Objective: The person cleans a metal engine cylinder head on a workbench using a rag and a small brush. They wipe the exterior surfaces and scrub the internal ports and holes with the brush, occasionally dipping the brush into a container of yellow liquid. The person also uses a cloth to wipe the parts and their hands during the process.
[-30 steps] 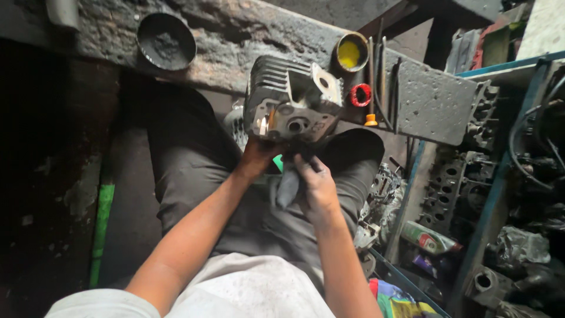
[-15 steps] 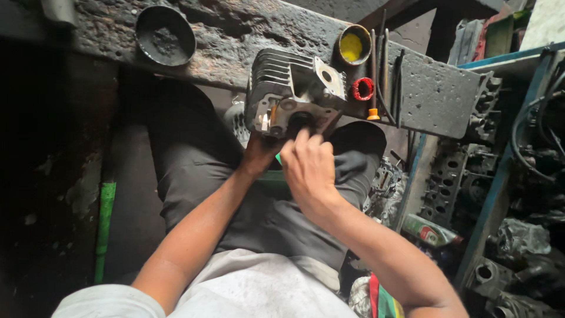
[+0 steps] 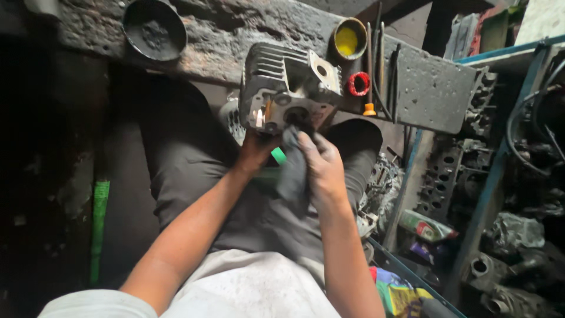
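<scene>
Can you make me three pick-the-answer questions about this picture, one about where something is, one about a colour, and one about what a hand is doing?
1. Where is the metal engine part?
A. on the floor by the green pipe
B. held up in front of the bench, above the person's lap
C. inside the black bowl

2. What colour is inside the small round tin on the bench?
A. yellow
B. blue
C. white

3. What is the right hand doing?
A. resting flat on the bench
B. holding a grey rag up against the engine part
C. pointing at the ceiling

Answers: 1 B, the left hand props it up from below over the knees. 2 A, its inside shows bright yellow. 3 B, the fingers grip the rag, whose top meets the part.
</scene>
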